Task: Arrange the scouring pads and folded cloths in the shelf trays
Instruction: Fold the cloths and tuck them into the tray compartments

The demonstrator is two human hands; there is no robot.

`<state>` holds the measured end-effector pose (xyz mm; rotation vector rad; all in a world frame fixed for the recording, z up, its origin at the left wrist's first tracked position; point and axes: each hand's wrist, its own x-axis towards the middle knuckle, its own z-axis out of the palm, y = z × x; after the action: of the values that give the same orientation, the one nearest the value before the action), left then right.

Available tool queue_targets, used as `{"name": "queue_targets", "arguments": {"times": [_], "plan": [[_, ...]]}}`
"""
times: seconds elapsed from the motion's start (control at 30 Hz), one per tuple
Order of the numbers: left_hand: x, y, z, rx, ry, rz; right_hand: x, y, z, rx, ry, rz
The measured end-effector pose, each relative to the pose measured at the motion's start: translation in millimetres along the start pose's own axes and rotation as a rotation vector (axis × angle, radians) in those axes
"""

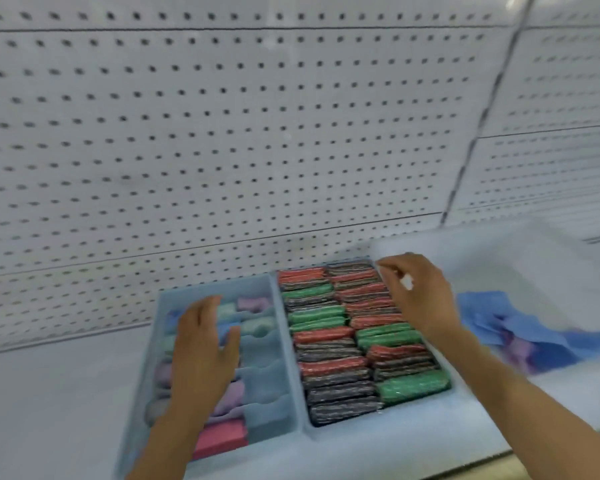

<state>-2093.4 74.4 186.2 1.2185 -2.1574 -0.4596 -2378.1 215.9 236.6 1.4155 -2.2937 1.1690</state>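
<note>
Both hands' grip looks loose, left hand (201, 351) over the half-filled cloth tray (274, 420), right hand (420, 296) over the full pad tray (312, 433), blue cloths (520, 323) left outside.

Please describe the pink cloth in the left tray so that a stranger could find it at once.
On the white shelf stand two pale blue trays; take the left tray. The pink cloth lies at its near end, the only pink one among paler folded cloths.
</note>
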Motion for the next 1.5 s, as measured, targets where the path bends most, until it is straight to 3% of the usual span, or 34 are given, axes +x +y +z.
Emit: {"name": "queue_targets", "arguments": {"times": [0.07, 0.1, 0.2, 0.27, 0.43, 0.53, 0.67, 0.73, 0.87, 1.07, 1.2, 1.33, 1.5], "plan": [[-4.9, 49.9, 18.9, -0.146, -0.113, 0.108, 11.1, 51.1, -28.6, -0.107, -0.118, 0.231], [-7.9, 73.5, 29.4, -0.190, -0.170, 0.182, 16.2, 74.5, -39.3, -0.219, -0.256, 0.300], [-13.5, 134.5, 55.1, -0.235, -0.310, 0.389, 15.1, 124.6, -56.3, -0.760, -0.678, 0.338], [-13.2, 166.0, 67.9, -0.196, -0.432, 0.490, 8.4, 144.0, -59.8, -1.008, -0.769, 0.318], [-9.7, 213.2, 94.3, -0.009, -0.769, 0.642, 14.0, 161.9, -70.9, -0.918, -0.913, 0.406], [-9.2, 214.2, 101.9, 0.012, -0.818, 0.619, 16.1, 159.3, -72.8, -0.909, -0.845, 0.333], [-9.5, 212.9, 98.3, -0.112, -0.816, 0.543, 27.8, 150.9, -84.9, -0.663, -0.580, 0.347], [-11.0, 214.8, 90.1, -0.195, -0.775, 0.478, 34.6, 138.5, -98.3, -0.524, -0.452, 0.340], [-10.4, 218.9, 62.6, -0.347, -0.703, 0.376, 43.9, 106.2, -125.1, -0.474, -0.274, 0.226], [9.9, 219.1, 20.8, -0.620, -0.613, 0.199, 67.1, 55.9, -149.3, 0.140, -0.168, 0.223], [26.8, 219.4, -0.9, -0.743, -0.584, 0.140, 80.2, 22.3, -158.8, 0.399, -0.086, 0.190], [46.6, 224.7, -18.0, -0.773, -0.512, 0.166, 91.9, -14.8, -168.3, 0.468, -0.146, 0.080], [77.8, 241.3, -37.2, -0.848, -0.450, 0.181, 104.8, -43.6, -174.2, 0.384, -0.183, 0.002]]}}
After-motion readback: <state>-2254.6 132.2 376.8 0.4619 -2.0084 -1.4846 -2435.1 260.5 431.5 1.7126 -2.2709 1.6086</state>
